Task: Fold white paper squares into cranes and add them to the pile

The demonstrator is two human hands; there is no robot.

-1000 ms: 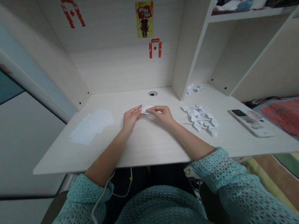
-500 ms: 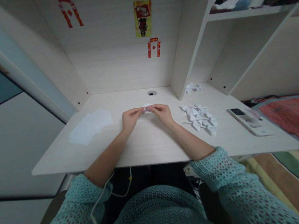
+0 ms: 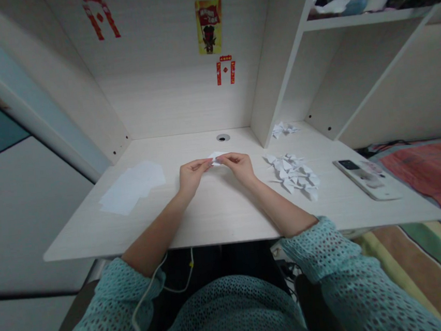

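Between my two hands is a small piece of folded white paper (image 3: 215,158), its shape partly covered by the fingers. My left hand (image 3: 193,176) pinches its left side, thumb and fingers together. The right side is pinched the same way by my right hand (image 3: 240,166). Both hands are just above the middle of the desk. To the right lies a pile of folded white paper pieces (image 3: 293,174) with pointed ends. Flat white sheets (image 3: 132,187) are spread out on the left.
More folded paper pieces (image 3: 284,129) lie at the back beside the upright divider (image 3: 274,77). A phone (image 3: 366,180) rests near the desk's right edge. A round cable hole (image 3: 223,137) is behind my hands. A white cable (image 3: 140,308) hangs by my left sleeve.
More of the folded paper shows between my fingertips now. The hands keep nearly the same place and pinch; the view has shifted slightly.
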